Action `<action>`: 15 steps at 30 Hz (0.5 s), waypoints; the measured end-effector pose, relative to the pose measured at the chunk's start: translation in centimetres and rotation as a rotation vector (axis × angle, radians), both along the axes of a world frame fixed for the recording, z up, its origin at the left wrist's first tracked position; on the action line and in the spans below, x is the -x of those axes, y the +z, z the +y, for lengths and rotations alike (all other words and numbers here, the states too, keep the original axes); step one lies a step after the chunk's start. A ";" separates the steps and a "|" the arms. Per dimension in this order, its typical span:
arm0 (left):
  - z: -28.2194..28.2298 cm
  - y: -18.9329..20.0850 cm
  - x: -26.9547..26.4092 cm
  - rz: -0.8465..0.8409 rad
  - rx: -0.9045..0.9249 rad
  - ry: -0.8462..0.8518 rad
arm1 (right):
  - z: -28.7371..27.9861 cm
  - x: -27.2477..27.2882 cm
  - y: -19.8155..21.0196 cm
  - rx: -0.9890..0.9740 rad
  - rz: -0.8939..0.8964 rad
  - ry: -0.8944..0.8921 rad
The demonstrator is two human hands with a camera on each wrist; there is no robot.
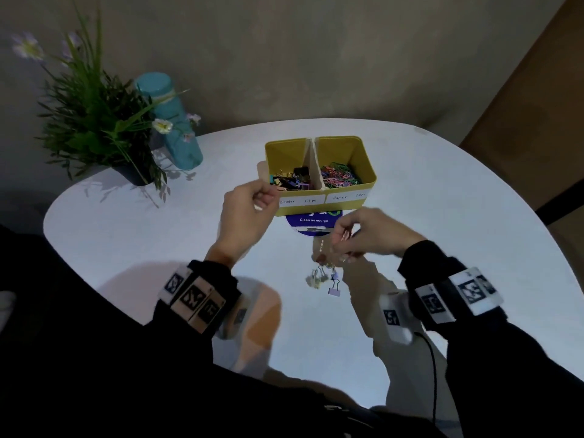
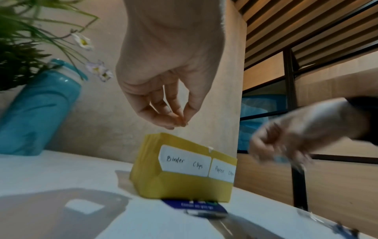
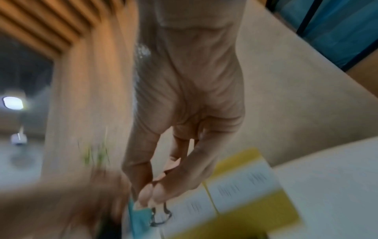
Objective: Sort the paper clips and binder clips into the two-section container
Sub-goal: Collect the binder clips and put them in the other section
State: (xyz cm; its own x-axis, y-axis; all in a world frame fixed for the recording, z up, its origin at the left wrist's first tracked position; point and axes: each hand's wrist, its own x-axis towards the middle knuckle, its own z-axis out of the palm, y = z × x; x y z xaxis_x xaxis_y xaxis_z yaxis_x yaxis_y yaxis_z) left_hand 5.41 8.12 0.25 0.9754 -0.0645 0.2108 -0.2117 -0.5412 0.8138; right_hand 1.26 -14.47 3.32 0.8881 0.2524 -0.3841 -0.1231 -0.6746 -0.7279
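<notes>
The yellow two-section container (image 1: 341,150) stands mid-table, labelled "Binder Clips" on the left and "Paper Clips" on the right. Its left half holds binder clips (image 1: 292,180) and its right half coloured paper clips (image 1: 339,177). My left hand (image 1: 268,197) hovers at the container's (image 2: 184,186) front left corner. In the left wrist view the left hand (image 2: 181,122) has its fingertips pinched together, with nothing plainly between them. My right hand (image 1: 343,240) is in front of the container. The blurred right wrist view shows the right hand (image 3: 149,197) pinching a teal binder clip (image 3: 141,216).
Several loose binder clips (image 1: 319,276), one of them purple (image 1: 334,289), lie on the white table (image 1: 442,216) below my right hand. A round blue sticker (image 1: 311,221) lies under the container's front. A potted plant (image 1: 94,121) and a teal bottle (image 1: 177,128) stand at the far left.
</notes>
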 end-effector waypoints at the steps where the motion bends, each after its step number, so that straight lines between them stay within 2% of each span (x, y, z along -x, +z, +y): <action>1: 0.5 -0.7 0.4 0.017 -0.007 0.012 | 0.0 -0.2 1.6 -0.022 -0.039 0.004; 4: 1.2 -2.2 1.7 0.155 -0.107 -0.007 | 0.5 -1.6 5.1 -0.096 -0.188 -0.055; 6: 1.1 -2.6 2.7 0.331 -0.270 -0.149 | 1.4 -3.1 6.1 -0.073 -0.368 -0.124; 9: 0.4 -3.2 4.3 0.544 -0.552 -0.368 | 3.6 -5.3 5.6 0.071 -0.576 -0.107; 13: -0.7 -3.2 6.0 0.582 -0.699 -0.434 | 4.7 -6.2 3.6 0.177 -0.466 -0.006; 15: -1.0 -3.4 6.9 0.562 -0.793 -0.512 | 4.1 -5.4 3.1 0.214 -0.517 -0.033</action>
State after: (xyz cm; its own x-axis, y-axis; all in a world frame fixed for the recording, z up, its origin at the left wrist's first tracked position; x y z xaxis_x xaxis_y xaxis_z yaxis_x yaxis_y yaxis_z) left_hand -1.49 7.15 -3.10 0.7382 -0.4101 -0.5356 -0.2682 -0.9070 0.3247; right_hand 6.62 -10.39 6.40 0.9806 0.1852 0.0645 0.1900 -0.8157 -0.5465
